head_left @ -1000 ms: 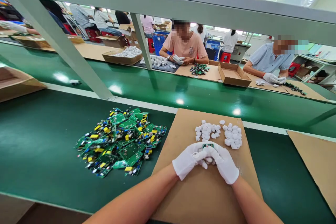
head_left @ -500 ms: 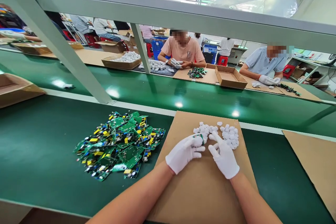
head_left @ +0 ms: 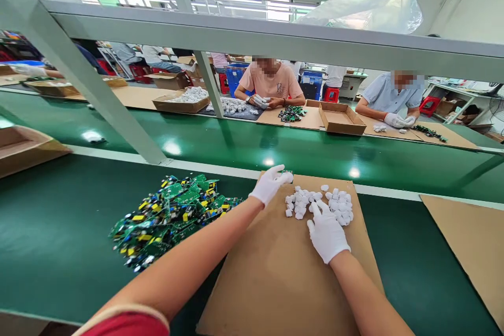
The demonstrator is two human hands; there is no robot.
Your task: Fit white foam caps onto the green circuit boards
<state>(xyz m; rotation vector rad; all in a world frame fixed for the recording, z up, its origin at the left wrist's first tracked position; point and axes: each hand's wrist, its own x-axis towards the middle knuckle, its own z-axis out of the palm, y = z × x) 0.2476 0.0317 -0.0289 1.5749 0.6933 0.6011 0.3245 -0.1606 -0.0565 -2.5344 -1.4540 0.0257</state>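
Closest to me, at the lower left, is a red sleeve [head_left: 126, 324] with a pale edge. My cardboard sheet [head_left: 291, 283] lies on the dark green bench [head_left: 51, 220]. Over the sheet I have the right hand [head_left: 327, 235], white-gloved, its grip loose with the fingers parted; the fingertips are at the white pieces [head_left: 300, 202], though I can't tell whether they press on any. Those pieces sit in two loose clusters near the sheet's far edge. Left of the sheet I see the pile of circuit boards [head_left: 173, 210], green with yellow and blue parts, partly behind my left forearm. Farther out, the left hand [head_left: 270, 185] is near the sheet's far edge, its grip closed on a small green board [head_left: 287, 172] at the fingertips, with white beside the green. Past the grey post [head_left: 114, 97] runs a glossy green surface [head_left: 236, 139]. Across it I see a co-worker in pink [head_left: 271, 81], one in light blue [head_left: 394, 97], and a cardboard tray [head_left: 342, 119] between them.
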